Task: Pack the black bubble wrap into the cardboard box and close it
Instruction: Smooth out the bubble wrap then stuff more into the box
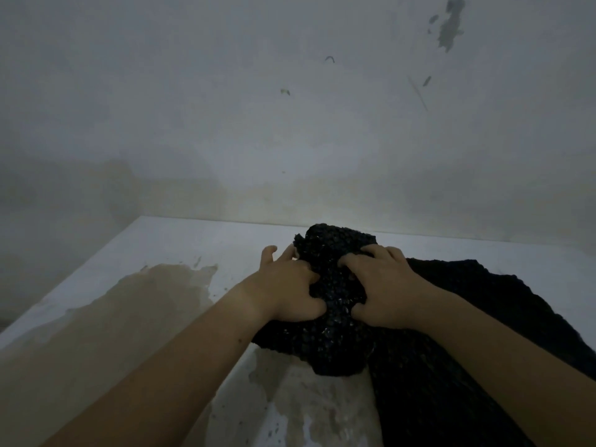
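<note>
The black bubble wrap [338,285] sits bunched into a rough wad on the table [180,246], right of centre and towards the far edge, its glossy bubbles catching a little light in a very dim picture. Both hands are on it: the left hand [283,285] grips the wad's left side with several fingers dug into the plastic, though its thumb and one finger stick out towards the far side, and the right hand [380,285] clenches the right side with its fingers curled down into the folds. A dark sheet [467,301] spreads away to the right and near under the right forearm; whether it is more of the same wrap or a separate cloth cannot be told. A large brownish stain [154,295] marks the tabletop to the left, and a bare, scuffed wall [258,108] rises behind the far edge. No cardboard box is in view. The step in hand looks like gathering and squeezing the wrap into a compact bundle, so packing has not begun. The next move likely calls for pulling in any loose trailing part, keeping the wad compressed, and finding the box, which must lie outside this view.
</note>
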